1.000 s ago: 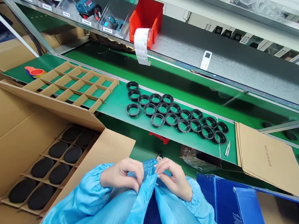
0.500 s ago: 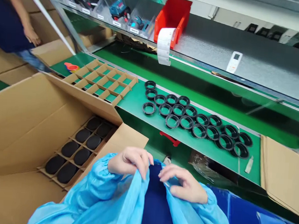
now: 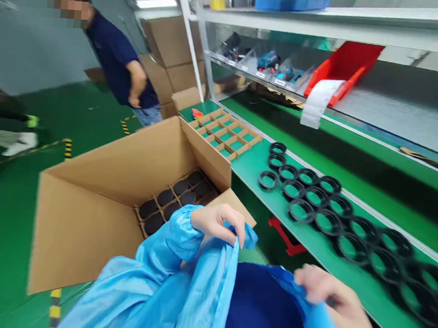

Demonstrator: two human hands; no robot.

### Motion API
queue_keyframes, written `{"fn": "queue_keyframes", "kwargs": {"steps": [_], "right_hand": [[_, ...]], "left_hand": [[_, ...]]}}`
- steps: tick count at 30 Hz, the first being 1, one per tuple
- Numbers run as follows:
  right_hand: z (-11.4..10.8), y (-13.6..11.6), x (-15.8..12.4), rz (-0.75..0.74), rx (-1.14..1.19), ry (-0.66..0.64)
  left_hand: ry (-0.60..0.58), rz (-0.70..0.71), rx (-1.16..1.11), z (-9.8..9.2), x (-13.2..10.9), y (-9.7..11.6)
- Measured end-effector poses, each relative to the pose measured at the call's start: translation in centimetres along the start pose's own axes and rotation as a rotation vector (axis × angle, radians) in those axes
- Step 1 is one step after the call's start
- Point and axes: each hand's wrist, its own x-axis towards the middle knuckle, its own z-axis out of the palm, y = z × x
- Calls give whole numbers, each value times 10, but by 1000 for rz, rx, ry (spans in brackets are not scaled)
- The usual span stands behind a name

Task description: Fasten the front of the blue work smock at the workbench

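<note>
Head view: nearest to us, our 2 hands hold the open front of the blue coat (image 3: 180, 291) we wear. Our left hand (image 3: 220, 224) has its fingers curled tight over the left front edge, pinching the cloth, with the knuckles up. Our right hand (image 3: 338, 305) is blurred; its fingers appear closed on the right front edge, lower and closer to us. The 2 edges are well apart, and a dark garment (image 3: 265, 307) shows in the gap between them. That gap is the relation that counts: each edge lies inside its own hand's grip, the left edge running up and away from us, the right edge running off to the right, so the cloth's long line goes from the chest outward on either side. Neither hand is nearer to the other's edge.

Just beyond the left hand stands an open carton (image 3: 100, 195), with black discs (image 3: 171, 200) in a cardboard grid in its bottom. To the right, on the green bench (image 3: 256, 161), black rings (image 3: 314, 200) lie in close rows, and farther along lies an empty cardboard divider (image 3: 228, 133). Above it a red bin (image 3: 342, 65) sits on a shelf. Farthest off, to the left, another person (image 3: 121, 64) stands in a dark shirt.
</note>
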Motion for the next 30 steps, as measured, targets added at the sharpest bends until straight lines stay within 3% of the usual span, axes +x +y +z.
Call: {"fn": "queue_keyframes", "kwargs": {"steps": [2,5,13,17,20,24,30], "right_hand": [[15,-16,18,53,-47,-146],[27,-22,35,51,-54,-222],[16,-4,20,101,6,-150],[8,1,21,116,27,-54],[8,3,23,123,-17,-51],[8,9,15,127,-97,-120],[1,15,-16,95,-26,24]], "left_hand": [[-82,-7,-14,25,20,-19],[-86,8,-99,52,37,-42],[-82,-23,-133,80,33,-59],[21,-41,-126,94,47,-72],[50,-20,-159,101,61,-76],[-105,-62,-233,100,71,-81],[-96,-139,-314,97,71,-92]]}}
